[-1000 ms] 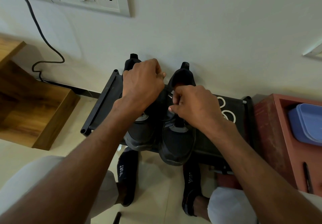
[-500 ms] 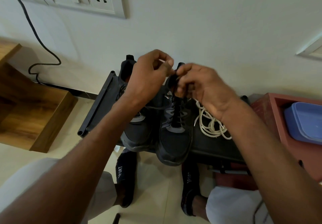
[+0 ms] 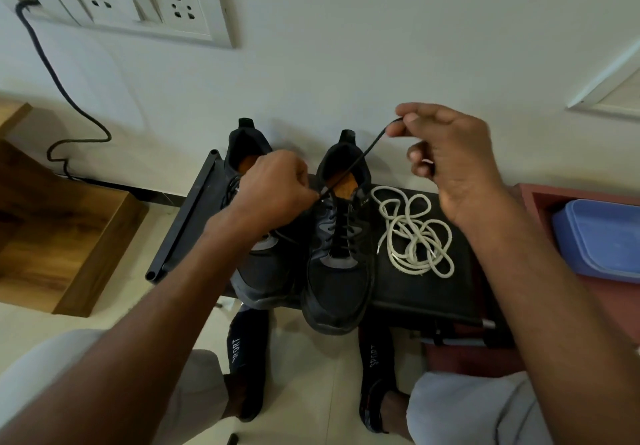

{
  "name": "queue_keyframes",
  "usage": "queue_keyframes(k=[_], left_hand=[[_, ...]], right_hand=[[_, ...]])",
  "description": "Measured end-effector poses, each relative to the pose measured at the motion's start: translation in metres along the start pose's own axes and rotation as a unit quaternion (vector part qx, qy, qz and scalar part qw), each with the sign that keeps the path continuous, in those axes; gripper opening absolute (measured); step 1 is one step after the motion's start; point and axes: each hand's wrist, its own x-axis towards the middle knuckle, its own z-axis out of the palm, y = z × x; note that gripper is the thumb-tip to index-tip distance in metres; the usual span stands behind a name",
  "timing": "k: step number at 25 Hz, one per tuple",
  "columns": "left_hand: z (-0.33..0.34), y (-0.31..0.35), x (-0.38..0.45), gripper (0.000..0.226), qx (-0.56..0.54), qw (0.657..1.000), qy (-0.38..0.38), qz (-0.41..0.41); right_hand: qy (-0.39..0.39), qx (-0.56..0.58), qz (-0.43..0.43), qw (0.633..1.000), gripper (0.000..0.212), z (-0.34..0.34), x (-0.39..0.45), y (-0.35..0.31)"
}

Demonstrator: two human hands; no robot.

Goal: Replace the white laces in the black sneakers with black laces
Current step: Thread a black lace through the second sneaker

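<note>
Thumb and forefinger of the right hand [image 3: 450,164] pinch the tip of the black lace [image 3: 360,159], lifted up and to the right of the right sneaker [image 3: 341,237]. Remaining fingers of that hand curl loosely, holding nothing else. Left hand [image 3: 273,188] sits low over the top eyelets, fingers closed; it appears to pinch the lace's other run, though the contact is hidden under the knuckles.

Lace runs taut, long axis diagonal from the tongue area up-right to the right fingertips. Left hand is nearer the shoe; right hand carries the free end, well above the collar. The coming move likely turns on drawing that end further out, or down toward the next eyelet.

Left sneaker [image 3: 249,264] stands touching its mate on the black stand [image 3: 415,292]. White laces [image 3: 415,233] lie coiled just right of the right sneaker.

Half a second ago both hands were close together above the shoe; the right has since swung out and up, drawing the lace straight.
</note>
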Motion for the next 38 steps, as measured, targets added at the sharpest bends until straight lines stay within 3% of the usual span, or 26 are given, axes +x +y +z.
queue_keyframes(k=[1, 3, 5, 7, 11, 13, 17, 20, 21, 23, 25, 30, 35, 38], left_hand=[[0.001, 0.002, -0.001, 0.004, -0.011, 0.999, 0.036, 0.026], [-0.002, 0.013, -0.004, 0.013, -0.169, 0.981, 0.077, 0.056], [-0.006, 0.025, -0.006, 0.024, -0.376, 0.925, 0.006, 0.058], [-0.005, 0.028, -0.009, 0.029, -0.428, 0.899, -0.056, 0.067], [0.001, 0.014, -0.005, 0.023, -0.243, 0.969, -0.022, 0.043], [0.003, 0.011, -0.004, 0.016, -0.144, 0.987, 0.006, 0.067], [0.005, 0.017, -0.002, 0.010, -0.228, 0.970, -0.027, 0.083], [0.007, 0.016, -0.001, 0.014, -0.210, 0.976, -0.012, 0.054], [0.008, 0.014, 0.000, 0.014, -0.201, 0.979, 0.005, 0.043], [0.011, 0.010, 0.000, 0.015, -0.179, 0.983, 0.029, 0.040], [0.015, 0.008, 0.000, 0.014, -0.158, 0.986, 0.030, 0.046], [0.019, 0.006, 0.003, 0.014, -0.131, 0.990, 0.030, 0.053], [0.019, 0.004, 0.003, 0.014, -0.128, 0.989, 0.038, 0.058], [0.020, 0.006, 0.003, 0.010, -0.128, 0.989, 0.040, 0.067]], right_hand=[[-0.024, -0.063, -0.002, 0.998, 0.014, 0.003, -0.002, 0.001], [-0.105, -0.128, 0.004, 0.986, 0.010, 0.013, -0.008, 0.002], [-0.153, -0.125, 0.009, 0.980, 0.014, 0.020, -0.014, 0.002], [-0.134, -0.114, 0.002, 0.984, 0.018, 0.021, -0.015, 0.003], [-0.052, -0.125, 0.029, 0.990, 0.006, 0.013, -0.009, 0.009], [-0.068, -0.155, 0.047, 0.984, 0.008, 0.012, -0.008, 0.013], [-0.141, -0.181, 0.040, 0.972, 0.009, 0.023, -0.011, 0.013], [-0.101, -0.186, 0.043, 0.976, 0.012, 0.021, -0.008, 0.018], [-0.080, -0.255, 0.018, 0.963, 0.019, 0.017, -0.006, 0.022], [-0.080, -0.439, -0.045, 0.894, 0.035, 0.011, -0.005, 0.030], [-0.119, -0.489, -0.051, 0.863, 0.042, 0.015, -0.008, 0.034], [-0.145, -0.452, -0.056, 0.879, 0.017, 0.024, -0.007, 0.041], [-0.181, -0.404, -0.038, 0.896, 0.011, 0.032, -0.010, 0.044], [-0.108, -0.362, -0.041, 0.925, 0.022, 0.030, -0.006, 0.041]])
